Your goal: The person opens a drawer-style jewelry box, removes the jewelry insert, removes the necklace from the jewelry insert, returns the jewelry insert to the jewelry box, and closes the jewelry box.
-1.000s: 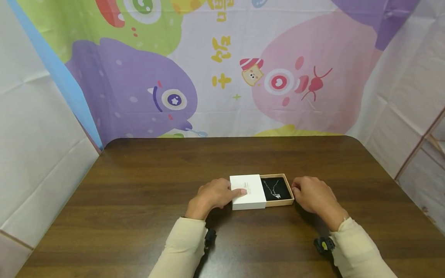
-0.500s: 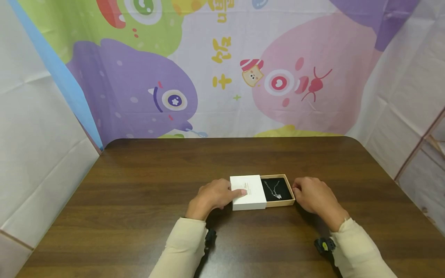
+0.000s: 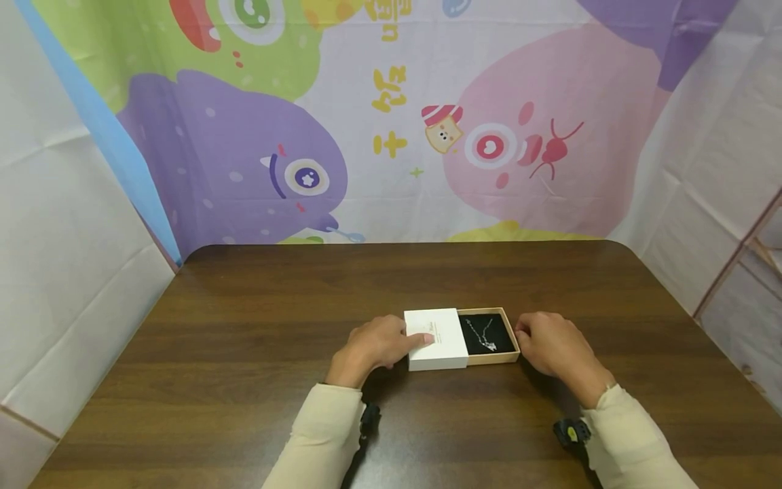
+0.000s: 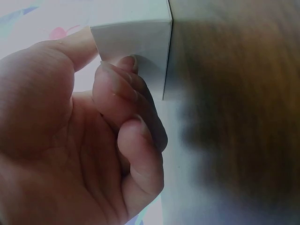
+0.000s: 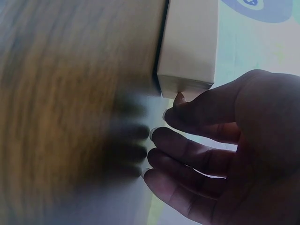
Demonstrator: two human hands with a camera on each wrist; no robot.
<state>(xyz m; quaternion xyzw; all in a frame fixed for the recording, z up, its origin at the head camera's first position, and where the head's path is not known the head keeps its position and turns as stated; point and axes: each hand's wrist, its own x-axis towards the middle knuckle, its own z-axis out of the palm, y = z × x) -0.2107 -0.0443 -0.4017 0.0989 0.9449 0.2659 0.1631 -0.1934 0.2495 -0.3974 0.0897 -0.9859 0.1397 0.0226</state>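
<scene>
A white jewelry box (image 3: 435,338) with a sliding sleeve lies on the table. Its kraft-edged inner tray (image 3: 491,360) sticks out to the right, about half uncovered. On the tray's black pad rests a silver necklace (image 3: 487,343) with a small pendant. My left hand (image 3: 380,341) grips the sleeve's left end, thumb on top and fingers curled against the side (image 4: 136,42). With thumb and forefinger together, my right hand (image 3: 554,345) pinches at the tray's right end (image 5: 187,86). Whatever lies between those fingertips is hidden; its other fingers are loosely bent.
The brown wooden table (image 3: 256,292) reaches back to a cartoon-printed curtain (image 3: 379,197). White cloth walls (image 3: 67,224) stand on the left and right. Both forearms wear black wrist devices (image 3: 572,432).
The inner tray has slid very slightly further right out of the sleeve, the right hand shifting with it. My left hand keeps the sleeve in nearly the same place.
</scene>
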